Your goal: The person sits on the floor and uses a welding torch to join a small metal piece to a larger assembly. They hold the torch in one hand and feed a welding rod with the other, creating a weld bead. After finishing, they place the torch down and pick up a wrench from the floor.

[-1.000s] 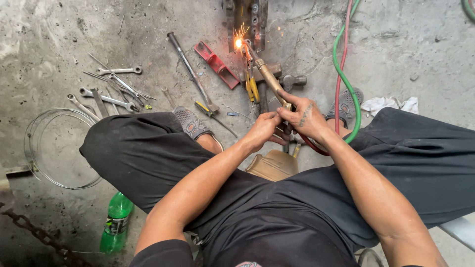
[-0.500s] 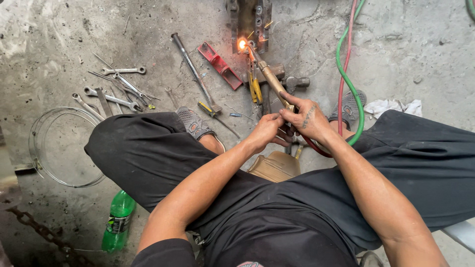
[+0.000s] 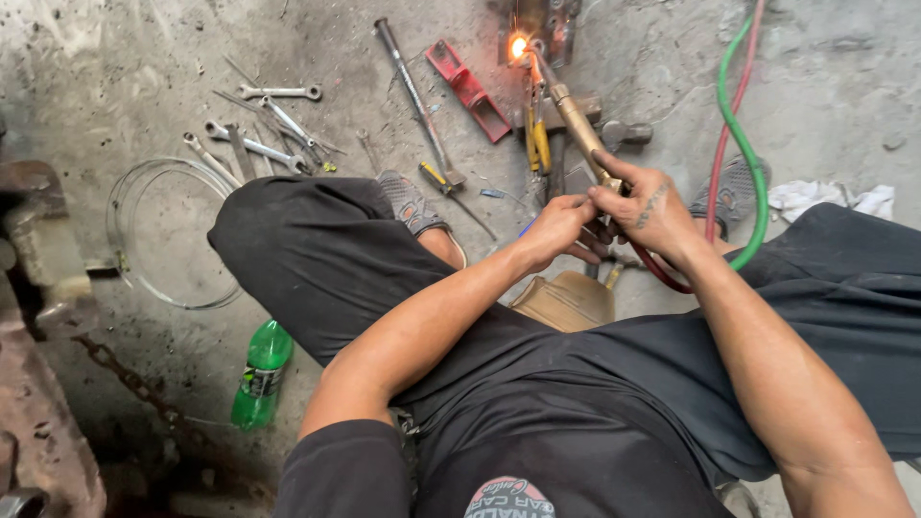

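I sit low over a concrete floor, knees apart. My right hand grips the handle of a brass gas torch, whose tip burns with a bright flame against a rusty metal part at the top. My left hand is closed on the torch's rear end by the valves, touching my right hand. A green hose and a red hose run from the torch up to the right.
Several wrenches lie at the upper left beside a wire coil. A long bar, a red clamp-like tool, yellow-handled pliers and a screwdriver lie near the flame. A green bottle, a chain and a white rag also lie about.
The view has shifted slightly; the torch and both hands keep the same hold, and the flame stays on the metal part.
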